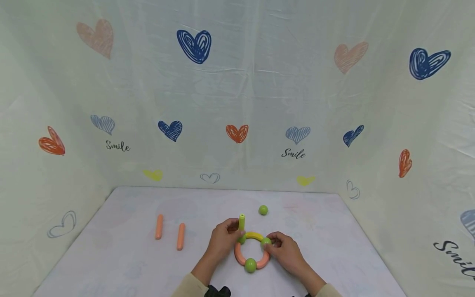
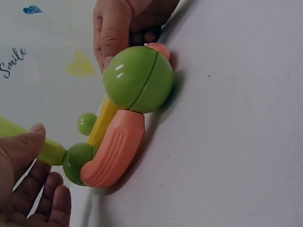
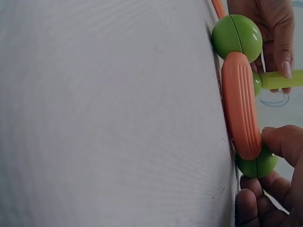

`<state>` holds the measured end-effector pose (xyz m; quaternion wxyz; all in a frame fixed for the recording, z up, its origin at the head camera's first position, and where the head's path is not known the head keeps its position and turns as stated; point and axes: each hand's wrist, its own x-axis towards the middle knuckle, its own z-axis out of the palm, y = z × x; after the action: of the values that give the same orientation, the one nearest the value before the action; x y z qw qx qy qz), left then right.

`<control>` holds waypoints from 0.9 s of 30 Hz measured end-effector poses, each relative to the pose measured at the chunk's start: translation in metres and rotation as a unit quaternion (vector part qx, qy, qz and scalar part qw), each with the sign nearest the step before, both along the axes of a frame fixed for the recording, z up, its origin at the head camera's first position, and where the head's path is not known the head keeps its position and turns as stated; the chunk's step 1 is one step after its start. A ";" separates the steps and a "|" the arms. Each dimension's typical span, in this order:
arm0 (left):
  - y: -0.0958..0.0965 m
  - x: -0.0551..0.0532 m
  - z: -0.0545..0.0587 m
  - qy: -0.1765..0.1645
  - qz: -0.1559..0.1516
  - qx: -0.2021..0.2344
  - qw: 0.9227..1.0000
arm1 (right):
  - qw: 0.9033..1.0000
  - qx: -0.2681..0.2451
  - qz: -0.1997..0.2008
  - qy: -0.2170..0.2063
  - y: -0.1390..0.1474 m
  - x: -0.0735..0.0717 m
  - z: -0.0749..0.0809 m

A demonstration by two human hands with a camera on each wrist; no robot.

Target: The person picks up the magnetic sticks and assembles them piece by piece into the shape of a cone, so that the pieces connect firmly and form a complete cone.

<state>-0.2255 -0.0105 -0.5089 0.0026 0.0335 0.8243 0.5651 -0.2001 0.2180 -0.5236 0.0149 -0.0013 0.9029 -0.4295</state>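
Note:
On the table lies a ring made of a yellow curved piece (image 1: 254, 235), two orange curved pieces (image 1: 239, 254) and green balls joining them. My left hand (image 1: 224, 238) pinches a yellow-green rod (image 1: 242, 222) between thumb and fingers. The rod stands upright on the ring's left ball (image 2: 75, 163), its lower end meeting that ball in the left wrist view. My right hand (image 1: 285, 252) grips the ring's right ball (image 3: 258, 164) with thumb and fingers on either side. The front ball (image 1: 250, 265) sits nearest me, between the two orange pieces, untouched by either hand.
A loose green ball (image 1: 263, 210) rests behind the ring. Two straight orange rods (image 1: 159, 227) lie apart on the left of the white table (image 1: 122, 247). A white curtain (image 1: 252, 90) printed with hearts encloses the table's back and sides.

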 end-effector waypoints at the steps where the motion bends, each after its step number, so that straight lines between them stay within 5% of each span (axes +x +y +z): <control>1: 0.000 0.000 -0.001 -0.004 0.002 -0.009 1.000 | 1.000 0.001 0.001 0.002 0.000 0.000 0.000; 9: 0.003 0.001 -0.009 -0.013 0.008 -0.053 0.998 | 1.000 0.002 0.004 0.005 0.001 0.001 -0.003; 27: 0.009 -0.006 -0.009 0.047 0.018 -0.093 0.994 | 0.998 -0.019 0.049 -0.015 0.000 0.015 0.002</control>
<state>-0.2314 -0.0018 -0.5177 -0.0433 0.0443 0.8728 0.4842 -0.1848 0.2179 -0.5218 0.0494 -0.0394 0.8929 -0.4457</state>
